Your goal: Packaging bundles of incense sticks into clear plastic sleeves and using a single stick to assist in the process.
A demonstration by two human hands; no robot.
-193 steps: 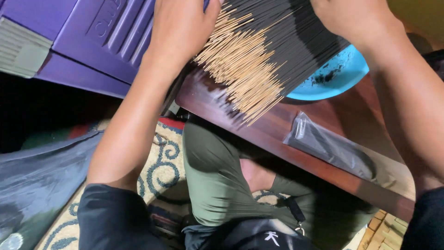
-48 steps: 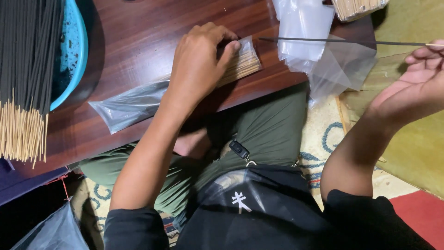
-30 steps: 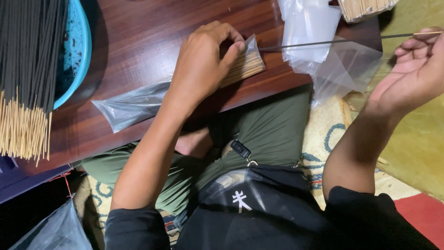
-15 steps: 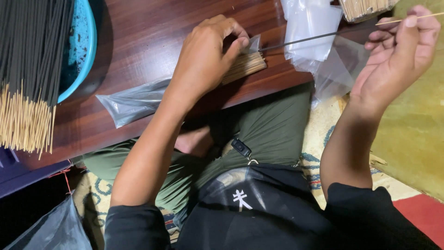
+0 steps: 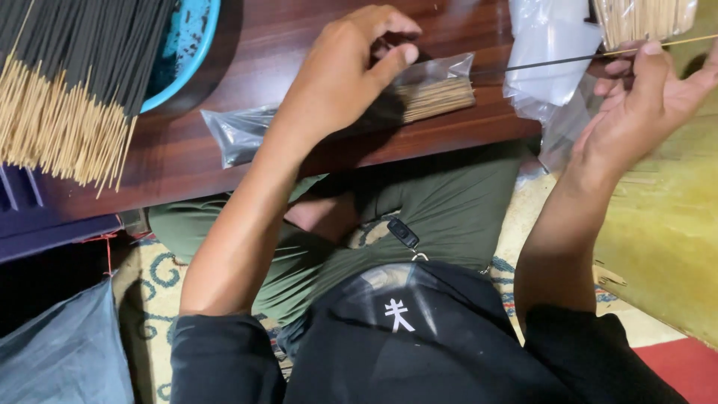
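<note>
My left hand [image 5: 344, 71] pinches the open mouth of a clear plastic bag of incense sticks [image 5: 437, 93] lying on the dark wooden table [image 5: 224, 112]. My right hand [image 5: 647, 97] holds a single black incense stick [image 5: 557, 61] by its bare bamboo end, its tip pointing left toward the bag's mouth. The stick's tip is a short way right of the bag.
A large heap of black incense sticks [image 5: 67, 67] with pale bamboo ends rests on a blue bowl [image 5: 187, 37] at the upper left. Empty clear bags [image 5: 550, 45] and a packed bundle [image 5: 647, 19] lie at the upper right. My lap is below the table edge.
My right hand has swung the single stick from far right toward the bag's mouth. The view shifted, so the table now sits higher and the heap lies further right.
</note>
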